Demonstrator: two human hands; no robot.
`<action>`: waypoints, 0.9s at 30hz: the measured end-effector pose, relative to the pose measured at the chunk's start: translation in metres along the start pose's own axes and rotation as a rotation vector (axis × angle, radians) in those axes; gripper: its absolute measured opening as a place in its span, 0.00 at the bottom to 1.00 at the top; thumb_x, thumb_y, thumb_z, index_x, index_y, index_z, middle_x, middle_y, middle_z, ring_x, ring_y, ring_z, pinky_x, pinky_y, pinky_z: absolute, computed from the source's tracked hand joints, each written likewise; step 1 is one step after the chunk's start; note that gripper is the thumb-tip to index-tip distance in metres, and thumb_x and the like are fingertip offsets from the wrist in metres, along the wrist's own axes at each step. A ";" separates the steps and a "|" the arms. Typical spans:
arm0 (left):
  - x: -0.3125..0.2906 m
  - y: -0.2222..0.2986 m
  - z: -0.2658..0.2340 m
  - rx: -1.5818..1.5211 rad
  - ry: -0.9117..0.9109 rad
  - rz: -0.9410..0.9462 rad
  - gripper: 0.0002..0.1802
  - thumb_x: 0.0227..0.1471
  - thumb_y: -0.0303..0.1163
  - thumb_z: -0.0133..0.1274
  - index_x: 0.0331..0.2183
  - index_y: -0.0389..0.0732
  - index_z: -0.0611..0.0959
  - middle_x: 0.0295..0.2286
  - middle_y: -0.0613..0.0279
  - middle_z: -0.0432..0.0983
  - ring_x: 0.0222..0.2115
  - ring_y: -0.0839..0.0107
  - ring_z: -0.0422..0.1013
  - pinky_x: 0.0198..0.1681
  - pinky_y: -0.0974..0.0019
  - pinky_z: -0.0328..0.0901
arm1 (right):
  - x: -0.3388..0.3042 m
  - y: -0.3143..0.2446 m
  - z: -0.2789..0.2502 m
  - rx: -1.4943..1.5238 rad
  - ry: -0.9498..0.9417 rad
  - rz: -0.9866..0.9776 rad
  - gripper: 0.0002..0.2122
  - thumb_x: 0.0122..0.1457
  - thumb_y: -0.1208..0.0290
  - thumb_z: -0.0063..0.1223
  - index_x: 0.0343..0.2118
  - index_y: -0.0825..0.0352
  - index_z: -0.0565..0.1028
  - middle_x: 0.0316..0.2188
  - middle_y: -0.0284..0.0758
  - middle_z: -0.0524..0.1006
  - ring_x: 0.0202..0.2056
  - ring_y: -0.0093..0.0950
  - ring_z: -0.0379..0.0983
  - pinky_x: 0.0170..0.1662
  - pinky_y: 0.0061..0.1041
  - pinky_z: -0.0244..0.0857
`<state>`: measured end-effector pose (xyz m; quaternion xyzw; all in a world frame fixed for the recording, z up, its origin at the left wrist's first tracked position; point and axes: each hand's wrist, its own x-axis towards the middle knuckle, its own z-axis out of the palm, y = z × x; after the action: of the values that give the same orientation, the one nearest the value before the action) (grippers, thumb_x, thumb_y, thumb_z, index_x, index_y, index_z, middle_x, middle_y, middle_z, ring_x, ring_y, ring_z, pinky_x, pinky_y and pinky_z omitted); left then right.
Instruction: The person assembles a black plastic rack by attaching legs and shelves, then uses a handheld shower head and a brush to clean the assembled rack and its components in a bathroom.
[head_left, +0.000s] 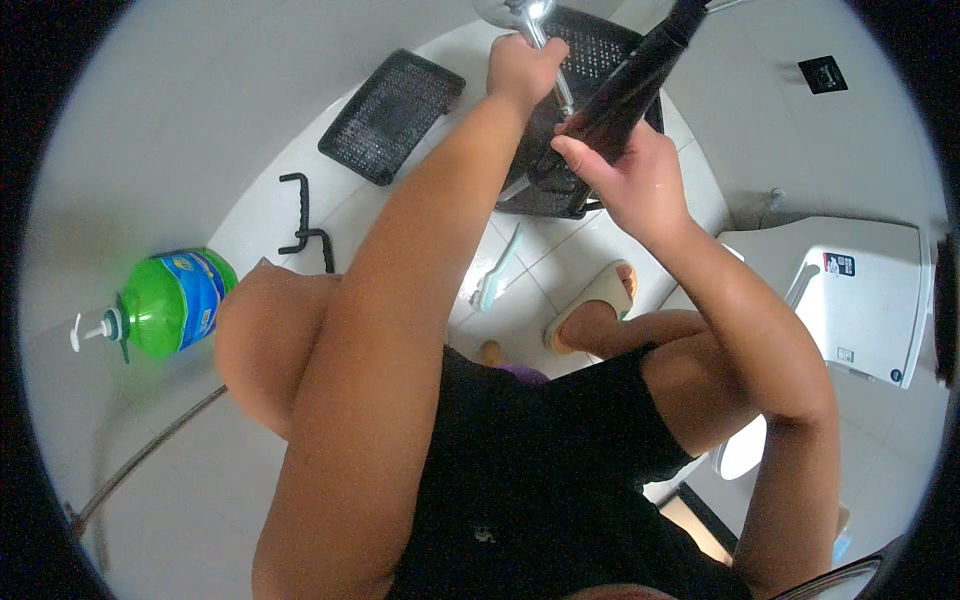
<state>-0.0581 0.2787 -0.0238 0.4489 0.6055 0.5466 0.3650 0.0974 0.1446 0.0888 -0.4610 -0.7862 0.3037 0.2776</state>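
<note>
Head view: gripping silver metal shower head (518,10) and long glossy black piece (640,85).
Closes left hand (525,68) round the handle (564,95); wraps right hand (642,180) (partly hidden) round the piece's lower end, above black perforated plastic rack (598,48).

Silver showerhead (517,13), green blue-labelled bottle (160,306)

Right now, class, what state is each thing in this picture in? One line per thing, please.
Shower head: gripped in the left hand; water flow unclear
Long black piece: slanting, held in the right hand
Large perforated black rack: partly hidden
Smaller perforated black tray: unheld, on the floor
Bent black rod: unheld
Brush: lying on the tiles
Green bottle: pump top fitted
Sandal: worn
</note>
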 end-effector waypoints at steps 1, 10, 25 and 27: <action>-0.001 0.001 -0.002 -0.004 0.003 -0.002 0.22 0.44 0.45 0.60 0.27 0.31 0.85 0.24 0.45 0.82 0.28 0.54 0.79 0.39 0.54 0.72 | 0.003 0.002 0.001 -0.006 0.011 0.023 0.17 0.57 0.57 0.70 0.39 0.67 0.79 0.29 0.42 0.83 0.27 0.33 0.80 0.34 0.31 0.74; 0.011 -0.007 -0.001 0.126 0.019 -0.002 0.25 0.43 0.48 0.59 0.28 0.31 0.86 0.30 0.39 0.82 0.34 0.45 0.79 0.45 0.51 0.72 | -0.009 -0.008 -0.026 0.710 0.050 0.214 0.15 0.71 0.60 0.51 0.50 0.66 0.77 0.31 0.31 0.79 0.34 0.21 0.74 0.42 0.24 0.70; 0.031 -0.005 -0.028 0.166 0.088 -0.007 0.32 0.45 0.51 0.60 0.33 0.24 0.85 0.32 0.35 0.82 0.38 0.45 0.80 0.45 0.53 0.70 | -0.011 0.069 -0.103 -0.103 0.182 0.439 0.21 0.65 0.51 0.56 0.33 0.69 0.81 0.17 0.31 0.77 0.19 0.20 0.76 0.24 0.21 0.68; 0.029 -0.002 -0.030 0.152 0.058 -0.016 0.33 0.44 0.51 0.60 0.33 0.24 0.85 0.33 0.35 0.83 0.38 0.46 0.80 0.45 0.53 0.70 | -0.006 0.069 -0.104 -0.118 0.195 0.473 0.21 0.65 0.51 0.56 0.33 0.69 0.81 0.17 0.32 0.77 0.20 0.21 0.77 0.24 0.22 0.69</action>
<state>-0.0955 0.2961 -0.0207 0.4546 0.6591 0.5088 0.3164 0.2126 0.1893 0.1056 -0.6746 -0.6423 0.2681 0.2459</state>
